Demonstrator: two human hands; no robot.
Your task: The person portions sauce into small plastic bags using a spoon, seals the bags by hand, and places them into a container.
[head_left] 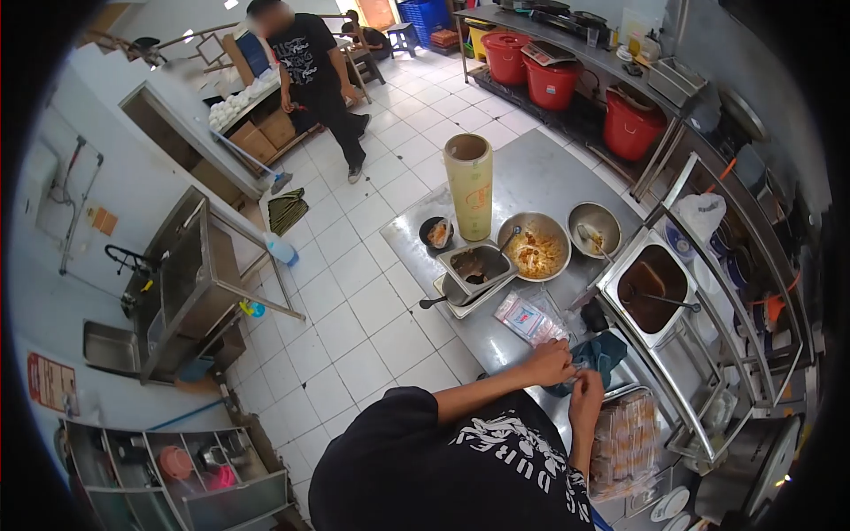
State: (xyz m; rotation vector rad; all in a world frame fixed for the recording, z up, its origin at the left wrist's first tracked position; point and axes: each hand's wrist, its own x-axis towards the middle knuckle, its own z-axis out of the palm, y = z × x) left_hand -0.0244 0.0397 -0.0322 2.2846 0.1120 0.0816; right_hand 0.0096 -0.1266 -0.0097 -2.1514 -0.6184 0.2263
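Bag (581,364), thin and clear, sits between the two hands at the near edge of the table (553,168), just over the cloth (611,351). The table is crowded beyond it. The tall roll (472,199) stands on end behind the pan (450,257); a hard knock could topple it onto the food, since its base looks narrow for its height. The tray (630,390) lies beside the right hand, filled with packs (625,438) in clear wrap; a careless sweep of the forearm might shift or crush them.

The bowl (542,215) of food and the smaller bowl (595,213) both have utensils leaning over their rims, which a sleeve could catch when reaching across. The packet (524,317) lies just past the left hand and could slide if nudged.

The left hand (551,361) is closed, fingertips pinching the bag; the right hand (585,389) is closed on it too, from the near side. Exactly how each finger sits is too small to tell. Such flimsy film may cling or tear if pulled unevenly, and loose cloth underneath could get pinched along with it.
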